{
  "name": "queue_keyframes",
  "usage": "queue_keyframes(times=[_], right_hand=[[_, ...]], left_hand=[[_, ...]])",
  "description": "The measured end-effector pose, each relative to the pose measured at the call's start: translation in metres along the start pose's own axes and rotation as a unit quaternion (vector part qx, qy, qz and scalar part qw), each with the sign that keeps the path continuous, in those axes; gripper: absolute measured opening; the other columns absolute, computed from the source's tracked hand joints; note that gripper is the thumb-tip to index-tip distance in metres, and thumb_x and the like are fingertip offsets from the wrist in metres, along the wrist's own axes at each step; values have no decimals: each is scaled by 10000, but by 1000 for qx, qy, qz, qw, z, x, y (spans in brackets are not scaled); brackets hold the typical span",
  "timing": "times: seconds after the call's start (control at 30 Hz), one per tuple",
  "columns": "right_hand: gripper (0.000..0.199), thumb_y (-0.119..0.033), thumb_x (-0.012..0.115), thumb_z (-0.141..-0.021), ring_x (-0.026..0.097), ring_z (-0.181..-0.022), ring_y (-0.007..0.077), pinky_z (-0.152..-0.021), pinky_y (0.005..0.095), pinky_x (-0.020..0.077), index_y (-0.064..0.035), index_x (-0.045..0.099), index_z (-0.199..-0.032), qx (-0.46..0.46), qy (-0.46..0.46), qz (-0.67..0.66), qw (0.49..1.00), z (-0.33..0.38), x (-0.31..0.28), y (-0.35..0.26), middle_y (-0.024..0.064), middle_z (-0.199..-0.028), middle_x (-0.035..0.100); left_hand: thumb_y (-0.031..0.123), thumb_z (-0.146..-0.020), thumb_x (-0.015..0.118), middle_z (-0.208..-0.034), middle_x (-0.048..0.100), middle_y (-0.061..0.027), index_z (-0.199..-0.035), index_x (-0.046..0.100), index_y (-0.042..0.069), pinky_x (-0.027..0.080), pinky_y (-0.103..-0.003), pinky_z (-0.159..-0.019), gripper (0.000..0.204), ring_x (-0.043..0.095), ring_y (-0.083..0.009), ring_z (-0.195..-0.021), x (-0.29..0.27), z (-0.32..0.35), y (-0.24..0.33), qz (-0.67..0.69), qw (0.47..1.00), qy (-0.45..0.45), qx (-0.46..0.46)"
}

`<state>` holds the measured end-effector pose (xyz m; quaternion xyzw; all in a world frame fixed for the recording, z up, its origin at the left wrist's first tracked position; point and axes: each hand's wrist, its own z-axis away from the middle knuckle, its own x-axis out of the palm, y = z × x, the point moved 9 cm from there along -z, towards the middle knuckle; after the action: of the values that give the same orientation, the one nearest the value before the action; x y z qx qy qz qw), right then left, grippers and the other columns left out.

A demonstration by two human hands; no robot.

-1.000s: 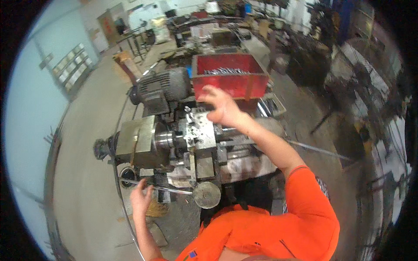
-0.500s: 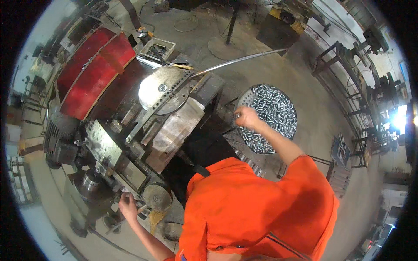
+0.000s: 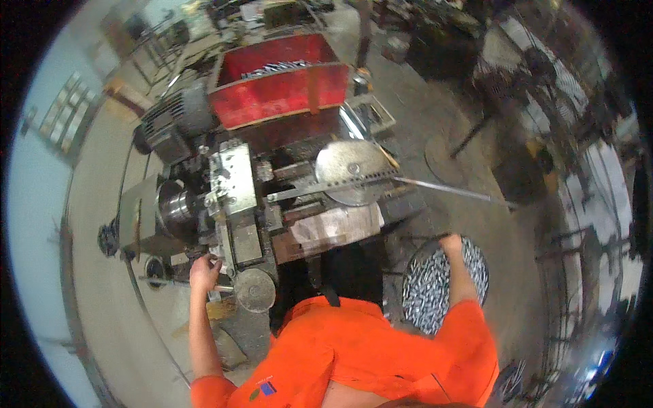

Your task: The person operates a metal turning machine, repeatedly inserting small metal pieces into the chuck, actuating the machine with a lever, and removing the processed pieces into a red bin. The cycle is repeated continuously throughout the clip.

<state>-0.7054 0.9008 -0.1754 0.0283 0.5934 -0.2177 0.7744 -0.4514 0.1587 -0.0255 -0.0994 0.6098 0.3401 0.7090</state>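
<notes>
My left hand (image 3: 205, 273) is closed, its fingers curled beside the bar-like lever of a round metal handwheel (image 3: 255, 290) at the machine's near side. Whatever it pinches is hidden. The machine's shiny round chuck (image 3: 175, 201) lies a little beyond it, next to a flat steel block (image 3: 232, 178). My right hand (image 3: 451, 243) is closed at the far edge of a round tray heaped with small shiny metal cylinders (image 3: 427, 289). Blur hides what is in its fingers.
A red bin (image 3: 282, 97) with metal pieces inside stands behind the machine. A large steel disc (image 3: 354, 166) lies under a strip with holes (image 3: 333, 185). From there a long rod (image 3: 462, 190) sticks out to the right. A small parts box (image 3: 373, 114) sits behind.
My view has turned, so the machine now stands straighter and nearer the middle. My right hand appears at the tray's far edge instead of its left edge. My left hand stays by the handwheel.
</notes>
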Motion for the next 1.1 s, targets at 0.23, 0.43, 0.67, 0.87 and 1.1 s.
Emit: queue_keyframes(times=[0.23,0.43,0.67,0.87,1.1], right_hand=[[317,-239,611,-632,621,-930,353,-850,398,486,15,670,-812,-15,44,6,999,-12,20,18,230,-928,646],[154,-137,618,-610,630,-742,293,-698,353,510,-49,695,-709,-212,199,-177,940,35,-7,-4,159,-772,650],[410,-110,639,-550,552,-1001,309,-865,349,444,-33,671,-951,-543,18,-289,788,264,-105,-285,150,-1052,563],[446,-87,616,-566,546,-950,306,-830,360,454,0,616,-1004,-744,-57,-260,613,401,-140,-421,178,-1098,501],[382,-89,618,-530,566,-866,303,-757,362,478,-38,657,-907,-792,-78,-197,573,426,-124,-463,148,-1033,572]], left_hand=[[296,-761,638,-792,661,-141,-937,665,81,491,-404,-726,279,634,-307,-791,-11,5,16,-13,999,33,37],[238,-794,635,-735,642,-147,-961,642,28,485,-361,-648,268,628,-275,-700,-45,16,38,163,981,41,100],[353,-831,583,-713,634,-152,-939,658,58,484,-414,-636,323,628,-317,-700,-100,65,167,195,937,109,268],[398,-863,564,-602,595,-139,-797,626,23,444,-386,-540,385,588,-297,-564,-91,86,208,269,908,44,317],[296,-926,517,-553,581,-50,-732,588,-16,437,-282,-495,374,569,-105,-534,-84,76,156,378,893,-14,244]])
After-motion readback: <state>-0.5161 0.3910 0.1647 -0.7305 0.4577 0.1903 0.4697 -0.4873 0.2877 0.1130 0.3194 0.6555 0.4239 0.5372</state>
